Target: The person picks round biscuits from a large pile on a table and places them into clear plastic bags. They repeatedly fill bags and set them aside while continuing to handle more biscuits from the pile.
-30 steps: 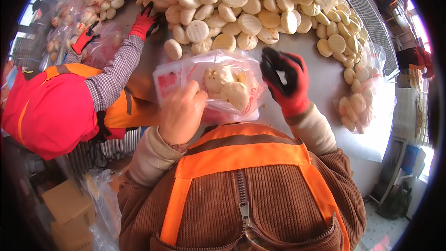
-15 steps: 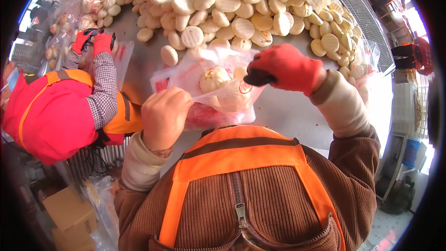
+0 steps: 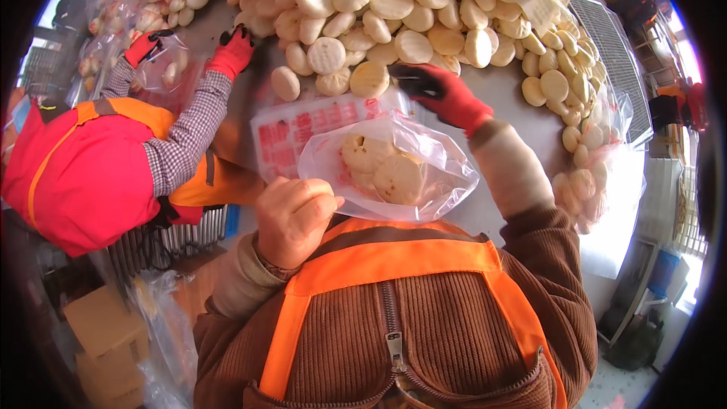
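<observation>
My bare left hand (image 3: 291,216) pinches the edge of a clear plastic bag (image 3: 424,182) that holds a few pale round flat breads (image 3: 382,167). The bag hangs in front of my chest, above a flat printed packet (image 3: 303,125) on the table. My right hand (image 3: 439,92), in a red and black glove, reaches forward to the near edge of a big heap of round breads (image 3: 394,7); its fingers lie on or beside one bread, and whether they grip it is unclear.
A person in a pink and orange vest (image 3: 83,167) works at my left, both red-gloved hands (image 3: 227,53) on bags at the table. More filled bags (image 3: 591,182) lie at the right edge. A wire rack (image 3: 613,60) stands far right; cardboard boxes (image 3: 106,333) sit lower left.
My right hand has left the bag and stretched forward to the heap. The bag, held by my left hand, has dropped lower toward my chest. The neighbour's hands shifted on the table.
</observation>
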Demonstrator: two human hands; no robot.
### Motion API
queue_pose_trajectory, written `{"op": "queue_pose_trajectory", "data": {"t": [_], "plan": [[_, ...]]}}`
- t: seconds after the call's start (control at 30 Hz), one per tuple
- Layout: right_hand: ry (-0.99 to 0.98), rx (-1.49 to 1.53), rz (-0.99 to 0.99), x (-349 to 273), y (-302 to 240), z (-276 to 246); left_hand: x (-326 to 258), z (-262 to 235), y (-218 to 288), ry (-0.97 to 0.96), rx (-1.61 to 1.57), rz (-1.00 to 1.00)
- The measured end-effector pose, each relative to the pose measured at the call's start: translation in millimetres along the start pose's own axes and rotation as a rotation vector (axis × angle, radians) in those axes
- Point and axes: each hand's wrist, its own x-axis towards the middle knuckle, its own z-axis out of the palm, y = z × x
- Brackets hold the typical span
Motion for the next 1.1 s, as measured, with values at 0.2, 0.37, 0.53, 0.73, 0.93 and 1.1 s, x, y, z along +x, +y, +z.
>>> {"op": "queue_pose_trajectory", "data": {"t": [0.2, 0.37, 0.53, 0.73, 0.93, 1.1], "plan": [[-0.109, -1.376, -0.129, 75.9, 89.6, 48.0, -1.3, -1.2, 3.3, -0.022, -0.025, -0.005], [-0.067, -1.181, -0.168, 76.4, 90.0, 44.1, -1.3, 1.8, 4.6, 0.002, -0.075, 0.038], [0.197, -0.768, -0.46, 52.6, 77.0, 13.2, -0.2, 3.7, 6.6, 0.003, -0.104, 0.037], [0.084, -1.087, -0.426, 38.7, 91.0, 17.7, -9.1, 6.9, 8.6, 0.046, -0.121, 0.026], [-0.003, -1.141, -0.28, 35.5, 82.9, 26.2, -23.8, 4.8, 11.6, 0.073, -0.135, -0.068], [0.413, -0.82, -0.213, -1.3, 61.2, 6.8, -24.9, 3.8, 12.6, 0.089, -0.138, -0.08]]}}
